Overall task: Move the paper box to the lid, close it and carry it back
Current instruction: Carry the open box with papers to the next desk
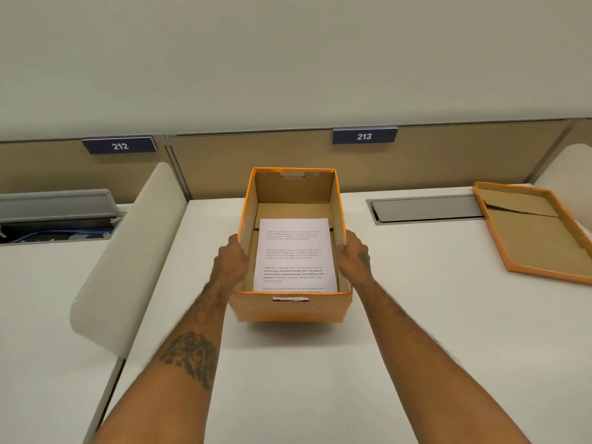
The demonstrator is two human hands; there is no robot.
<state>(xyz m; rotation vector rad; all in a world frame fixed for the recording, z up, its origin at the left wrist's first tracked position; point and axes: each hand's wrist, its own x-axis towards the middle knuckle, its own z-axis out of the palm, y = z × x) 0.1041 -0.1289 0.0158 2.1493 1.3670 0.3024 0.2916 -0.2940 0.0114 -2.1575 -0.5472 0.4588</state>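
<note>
An open orange paper box (290, 307) sits in the middle of the white desk, with a printed white sheet (295, 254) lying inside it. My left hand (231, 261) presses against the box's left wall and my right hand (354, 253) against its right wall, so both grip it by the sides. A shadow under the front edge suggests the box is slightly off the desk, though I cannot tell for sure. The orange lid (531, 232) lies upside down at the desk's far right, apart from the box.
A white curved divider (128, 251) bounds the desk on the left, and another stands at the far right. A grey cable flap (426, 209) is set into the desk between box and lid. A beige partition with signs 212 and 213 runs behind.
</note>
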